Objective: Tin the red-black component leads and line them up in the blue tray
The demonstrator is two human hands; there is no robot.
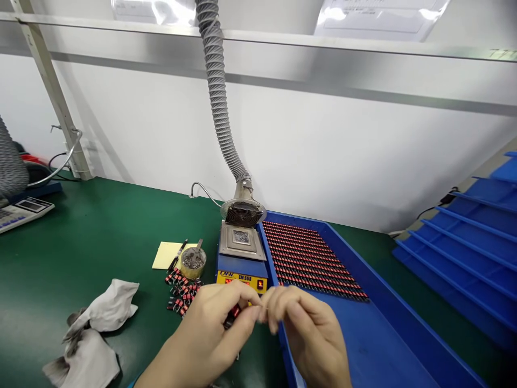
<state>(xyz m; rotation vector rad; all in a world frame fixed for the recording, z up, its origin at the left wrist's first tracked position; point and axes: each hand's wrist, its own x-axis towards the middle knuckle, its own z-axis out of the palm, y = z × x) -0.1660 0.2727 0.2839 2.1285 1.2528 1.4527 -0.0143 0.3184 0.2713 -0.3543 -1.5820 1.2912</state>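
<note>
left hand + right hand: fingers pinch small red-black component | solder pot behind

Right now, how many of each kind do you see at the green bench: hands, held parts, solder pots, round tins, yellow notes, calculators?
Hands: 2 (left hand, right hand)
Red-and-black part pinched by the left hand: 1
Solder pot: 1
Round tin: 1
Yellow note: 1
Calculator: 1
Total: 7

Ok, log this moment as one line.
left hand: pinching small red-black part | right hand: fingertips against left's | solder pot: behind hands | blue tray: red parts in rows
</note>
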